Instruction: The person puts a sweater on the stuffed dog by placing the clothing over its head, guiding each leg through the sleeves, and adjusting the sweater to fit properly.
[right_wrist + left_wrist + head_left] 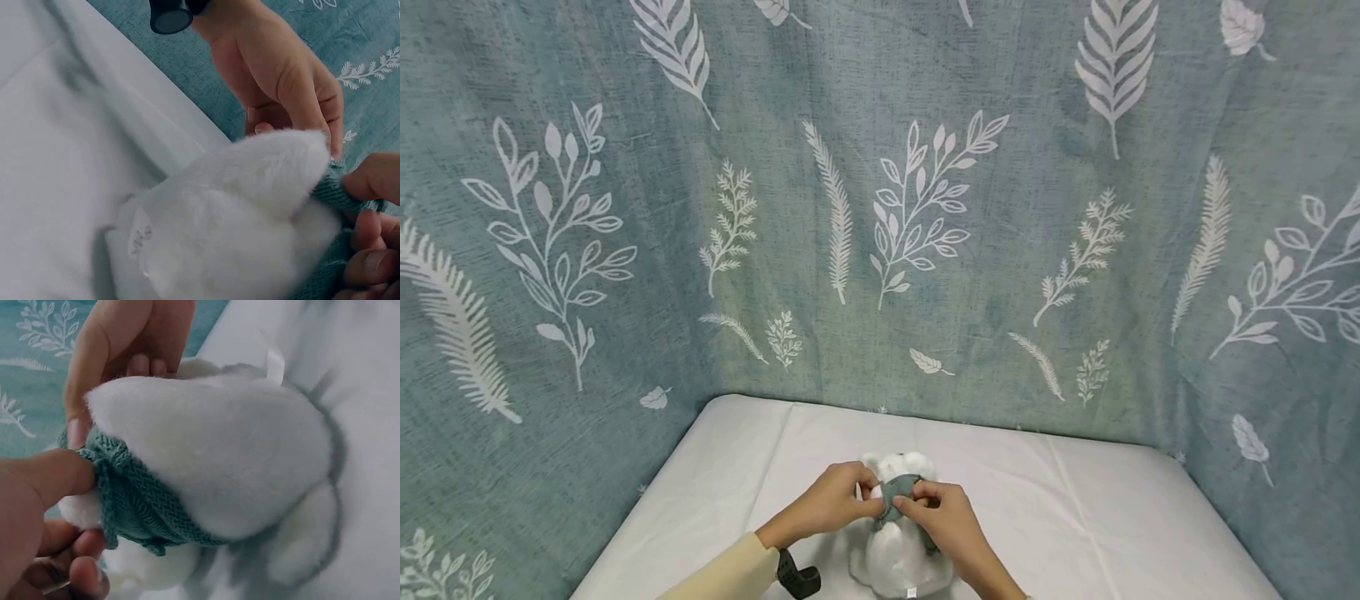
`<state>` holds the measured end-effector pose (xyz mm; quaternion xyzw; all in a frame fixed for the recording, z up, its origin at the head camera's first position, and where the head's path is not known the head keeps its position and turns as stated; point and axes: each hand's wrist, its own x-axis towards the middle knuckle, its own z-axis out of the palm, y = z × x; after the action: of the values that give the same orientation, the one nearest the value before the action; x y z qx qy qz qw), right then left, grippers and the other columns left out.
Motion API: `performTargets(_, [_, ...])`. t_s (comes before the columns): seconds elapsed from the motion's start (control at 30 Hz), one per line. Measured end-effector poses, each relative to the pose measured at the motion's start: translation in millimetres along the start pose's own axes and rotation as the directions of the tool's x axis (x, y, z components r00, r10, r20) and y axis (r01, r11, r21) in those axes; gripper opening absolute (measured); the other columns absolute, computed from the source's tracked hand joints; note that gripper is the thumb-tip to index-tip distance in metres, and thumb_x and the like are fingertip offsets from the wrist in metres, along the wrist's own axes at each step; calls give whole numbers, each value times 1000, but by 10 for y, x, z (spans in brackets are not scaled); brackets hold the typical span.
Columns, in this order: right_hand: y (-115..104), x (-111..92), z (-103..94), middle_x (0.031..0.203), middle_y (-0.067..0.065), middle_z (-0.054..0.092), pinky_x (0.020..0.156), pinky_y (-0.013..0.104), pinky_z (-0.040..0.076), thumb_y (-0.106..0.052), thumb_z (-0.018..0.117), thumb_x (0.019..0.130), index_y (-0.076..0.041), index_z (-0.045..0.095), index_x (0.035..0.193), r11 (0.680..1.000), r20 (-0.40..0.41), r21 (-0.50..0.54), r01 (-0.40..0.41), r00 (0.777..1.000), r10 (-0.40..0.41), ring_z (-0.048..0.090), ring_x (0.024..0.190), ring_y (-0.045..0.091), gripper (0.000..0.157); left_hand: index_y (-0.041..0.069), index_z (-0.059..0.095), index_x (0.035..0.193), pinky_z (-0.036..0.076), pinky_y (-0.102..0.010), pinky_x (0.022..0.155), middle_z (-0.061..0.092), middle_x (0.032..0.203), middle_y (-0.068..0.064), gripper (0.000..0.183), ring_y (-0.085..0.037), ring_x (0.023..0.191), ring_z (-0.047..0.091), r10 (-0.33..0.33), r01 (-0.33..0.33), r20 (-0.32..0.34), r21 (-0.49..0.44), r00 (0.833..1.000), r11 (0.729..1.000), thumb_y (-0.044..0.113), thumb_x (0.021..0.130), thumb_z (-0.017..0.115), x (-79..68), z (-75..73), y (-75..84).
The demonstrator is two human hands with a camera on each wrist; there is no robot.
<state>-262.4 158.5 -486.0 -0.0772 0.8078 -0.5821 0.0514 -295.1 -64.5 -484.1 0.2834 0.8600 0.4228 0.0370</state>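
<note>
A fluffy white plush toy [898,554] with rounded ears sits on the white surface, a teal knitted garment [897,492] around its upper body. From the left side, my left hand [838,504] pinches the garment's edge. In the left wrist view, a small white limb [81,509] of the toy pokes out between that thumb and fingers. My right hand [947,517] comes in from the other side; its thumb and fingertips pinch the teal knit [340,190] in the right wrist view. The toy's face is hidden.
A white sheet [1000,467] covers the surface under the toy. Blue-green curtains [925,250] with white leaf prints stand behind and at both sides. A black device [797,577] is strapped at my left wrist. A white ribbon tag [275,365] sticks out of the toy.
</note>
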Motion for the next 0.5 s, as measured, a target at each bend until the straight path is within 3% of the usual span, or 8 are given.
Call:
performTargets(0.27, [-27,-130,-72,56,-6,37,51,24,35,-19,75,88,-13,52,68,989,19,-141,-51,998,54,34,53,11,31,15,65,88,41,-32,60,56,86,-1,22,-16,72,49,-128,120,-37,-161,991,980,33,100,69,17,-34,-43])
performTargets(0.5, [-23,-200,-117,55,-6,39,52,27,36,-19,74,86,-12,56,68,976,13,-211,-55,998,59,37,53,12,27,12,59,87,37,-34,62,51,84,-3,28,-17,73,45,-187,177,-23,-234,982,956,35,101,66,22,-68,-47])
